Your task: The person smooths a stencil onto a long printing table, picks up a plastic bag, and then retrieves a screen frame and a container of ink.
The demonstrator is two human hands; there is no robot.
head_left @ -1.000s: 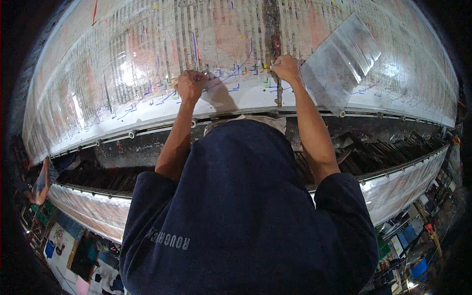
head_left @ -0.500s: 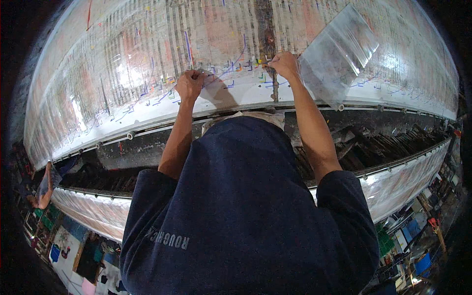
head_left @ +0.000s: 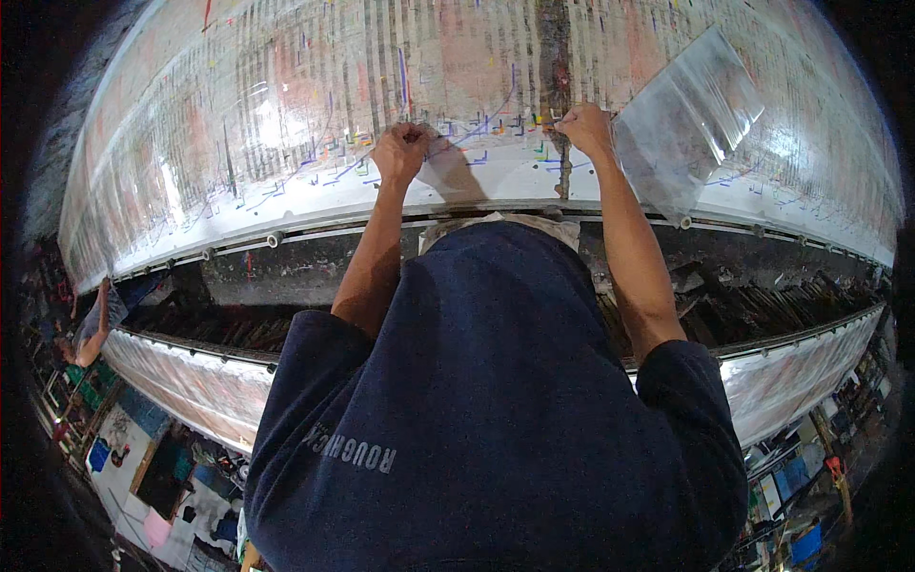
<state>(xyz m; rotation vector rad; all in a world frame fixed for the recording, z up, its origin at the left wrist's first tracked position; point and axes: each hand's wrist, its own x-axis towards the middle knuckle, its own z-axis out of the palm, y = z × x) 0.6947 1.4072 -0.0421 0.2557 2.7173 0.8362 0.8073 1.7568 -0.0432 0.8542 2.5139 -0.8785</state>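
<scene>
My left hand [head_left: 399,153] is closed in a pinch over the long, colour-marked tabletop [head_left: 315,176]. The right hand [head_left: 586,129] pinches too, beside a dark stripe that crosses the table. Between the two hands, a faint see-through edge shows over the marks, but what either set of fingertips holds is too thin to make out. Just beyond my right wrist lies a clear plastic sheet [head_left: 696,119], slanted and shiny with creases. A shadow falls on the white border by the left hand.
Small rollers [head_left: 275,240] line the table's near edge. Behind me runs a second long table [head_left: 191,381], with a dark gap stacked with thin strips between the two. At the far left, another person's arm [head_left: 98,324] reaches to the table's edge by a clear sheet.
The whole view has shifted, so the table and my arms appear farther right. Both hands stay pinched at nearly the same marks on the table.
</scene>
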